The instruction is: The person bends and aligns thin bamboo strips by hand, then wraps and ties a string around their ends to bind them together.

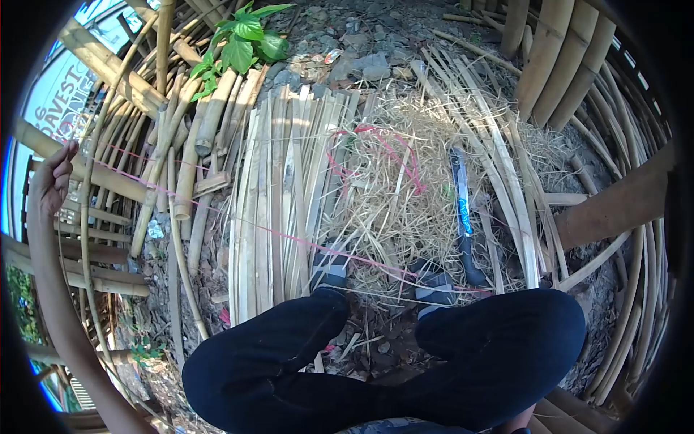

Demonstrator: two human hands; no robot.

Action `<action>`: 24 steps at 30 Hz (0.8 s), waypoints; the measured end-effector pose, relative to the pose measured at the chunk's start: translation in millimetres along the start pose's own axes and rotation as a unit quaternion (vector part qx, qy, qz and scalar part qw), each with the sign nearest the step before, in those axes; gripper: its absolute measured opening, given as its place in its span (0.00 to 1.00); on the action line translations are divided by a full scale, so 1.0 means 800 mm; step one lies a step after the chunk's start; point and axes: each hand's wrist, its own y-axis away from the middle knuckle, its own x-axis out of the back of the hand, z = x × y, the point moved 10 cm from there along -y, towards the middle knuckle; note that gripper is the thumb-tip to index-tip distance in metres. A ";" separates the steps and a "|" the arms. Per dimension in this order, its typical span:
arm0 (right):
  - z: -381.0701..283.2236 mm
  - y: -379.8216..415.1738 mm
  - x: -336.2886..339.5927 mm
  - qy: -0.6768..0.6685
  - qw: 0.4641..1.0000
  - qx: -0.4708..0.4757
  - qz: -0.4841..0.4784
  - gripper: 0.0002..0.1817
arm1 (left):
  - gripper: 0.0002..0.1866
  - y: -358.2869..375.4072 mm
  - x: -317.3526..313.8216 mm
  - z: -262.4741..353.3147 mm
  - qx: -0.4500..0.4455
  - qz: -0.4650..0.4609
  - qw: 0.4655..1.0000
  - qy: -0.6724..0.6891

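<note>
pink string (289,236) across bamboo strips (278,181)

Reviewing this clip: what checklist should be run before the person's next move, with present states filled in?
1. Left hand closed on the string: ok, by appearance.
2. Right hand free: cannot tell; at most a sliver shows at the bottom edge.
3. String laid across the strips: ok.
4. Shavings free of loose string: not ok; a pink tangle lies on them.
5. Tool away from the left hand: ok, it lies among the shavings.
</note>
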 end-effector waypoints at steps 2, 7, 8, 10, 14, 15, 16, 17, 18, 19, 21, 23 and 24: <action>-0.044 0.003 -0.007 0.028 0.999 0.045 0.001 0.07 | 0.10 0.002 -0.009 -0.001 0.036 -0.044 0.998 -0.024; -0.084 0.021 0.071 0.139 0.983 0.107 0.046 0.07 | 0.10 0.015 -0.017 0.004 0.009 0.008 1.000 0.011; -0.090 0.019 0.095 0.163 0.978 0.116 0.064 0.07 | 0.10 0.019 -0.009 0.008 -0.009 0.034 0.999 0.014; -0.107 0.020 0.132 0.205 0.965 0.136 0.091 0.07 | 0.10 0.033 0.001 0.015 -0.030 0.068 0.997 0.015; -0.144 0.029 0.206 0.287 0.931 0.175 0.144 0.07 | 0.10 0.059 -0.033 0.000 -0.027 0.046 0.999 -0.012; -0.153 0.031 0.223 0.308 0.920 0.182 0.160 0.07 | 0.09 0.069 -0.049 -0.006 -0.028 0.049 0.998 -0.022; -0.171 0.039 0.243 0.327 0.909 0.188 0.176 0.07 | 0.09 0.079 -0.066 -0.011 -0.031 0.051 0.998 -0.032; -0.206 0.031 0.254 0.245 0.921 0.243 0.183 0.08 | 0.09 0.089 -0.092 -0.021 -0.021 0.014 0.998 -0.050; -0.261 0.015 0.269 0.161 0.923 0.294 0.190 0.09 | 0.08 0.103 -0.122 -0.032 -0.013 -0.025 0.997 -0.069; -0.325 0.015 0.287 0.080 0.921 0.342 0.169 0.09 | 0.08 0.121 -0.155 -0.039 -0.030 -0.013 0.995 -0.092; -0.455 0.036 0.314 -0.071 0.878 0.457 0.121 0.08 | 0.07 0.150 -0.218 -0.062 -0.037 -0.041 0.989 -0.139; -0.552 0.067 0.308 -0.126 0.814 0.566 -0.006 0.08 | 0.08 0.175 -0.273 -0.089 -0.024 -0.117 0.976 -0.180; -0.590 0.087 0.300 -0.158 0.757 0.630 -0.074 0.08 | 0.08 0.189 -0.302 -0.103 -0.023 -0.157 0.968 -0.196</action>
